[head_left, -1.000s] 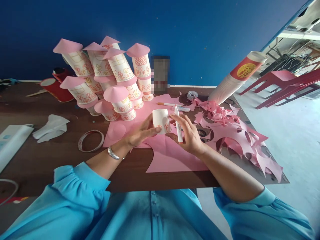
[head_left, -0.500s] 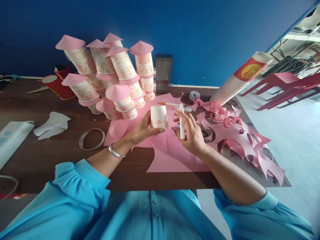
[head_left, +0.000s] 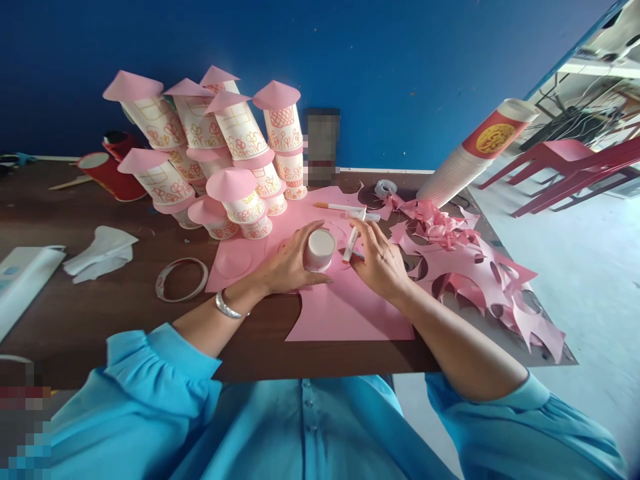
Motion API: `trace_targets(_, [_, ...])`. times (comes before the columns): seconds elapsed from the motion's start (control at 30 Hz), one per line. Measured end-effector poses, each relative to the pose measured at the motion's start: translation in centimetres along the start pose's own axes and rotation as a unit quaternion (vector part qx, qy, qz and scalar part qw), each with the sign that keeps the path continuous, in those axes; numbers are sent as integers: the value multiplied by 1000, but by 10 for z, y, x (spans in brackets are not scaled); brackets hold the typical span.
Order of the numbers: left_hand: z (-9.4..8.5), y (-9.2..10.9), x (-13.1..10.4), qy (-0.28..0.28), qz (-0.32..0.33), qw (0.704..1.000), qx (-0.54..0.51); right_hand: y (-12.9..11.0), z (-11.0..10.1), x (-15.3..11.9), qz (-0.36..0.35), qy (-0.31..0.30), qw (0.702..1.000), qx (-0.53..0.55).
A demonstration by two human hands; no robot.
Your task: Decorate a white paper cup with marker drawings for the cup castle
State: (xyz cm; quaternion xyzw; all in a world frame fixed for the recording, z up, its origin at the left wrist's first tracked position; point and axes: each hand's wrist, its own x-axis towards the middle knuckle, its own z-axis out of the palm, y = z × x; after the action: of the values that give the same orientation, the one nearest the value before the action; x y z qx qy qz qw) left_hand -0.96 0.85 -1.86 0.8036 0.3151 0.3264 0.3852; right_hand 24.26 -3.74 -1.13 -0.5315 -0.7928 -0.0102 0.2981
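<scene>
The left hand [head_left: 286, 263] curls its grip around the small paper cup [head_left: 321, 251], above the pink paper [head_left: 350, 317]. Light, thin-walled and easily dented, the cup should be held low by the sides. The right hand [head_left: 383, 263] pinches a white marker [head_left: 351, 245] just right.

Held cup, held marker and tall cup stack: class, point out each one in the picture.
Held cup [head_left: 321, 244]: head view, on its pale round end.
Held marker [head_left: 351, 243]: head view, on its white barrel.
Tall cup stack [head_left: 453, 177]: head view, on its white lower part.
</scene>
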Motion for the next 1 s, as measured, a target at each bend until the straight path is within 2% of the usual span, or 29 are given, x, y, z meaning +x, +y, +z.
trace_targets(0.07, [-6,0,2,28,19,997,-68,1,-3,1,9,8,1000,12])
trace_targets(0.13, [-14,-1,5,95,28,989,-108,2,-5,2,21,17,999,23])
trace_targets(0.2, [-21,-3,8,176,11,981,-83,2,-7,3,25,40,999,29])
trace_targets(0.27, [-25,-7,12,207,-28,978,10,0,-8,3,14,78,996,37])
trace_targets(0.33, [-26,-11,12,176,-57,975,124,-2,-8,4,-3,116,992,50])
trace_targets(0.47, [-20,-6,7,27,-50,965,257,-5,-8,3,-27,145,986,74])
trace_targets(0.57, [-17,9,3,-24,-69,939,337,-5,-6,2,-33,136,987,84])
trace_targets(0.67, [-18,22,4,-66,-96,900,420,-5,-5,2,-40,139,985,90])
trace_targets(0.77, [-20,28,5,-95,-133,870,466,-7,-9,3,-46,147,982,108])
trace_targets(0.83, [-22,29,5,-102,-145,862,475,-9,-14,4,-46,148,979,132])
trace_targets(1.0, [-28,29,1,-75,-75,864,492,-15,-24,5,-31,139,975,171])
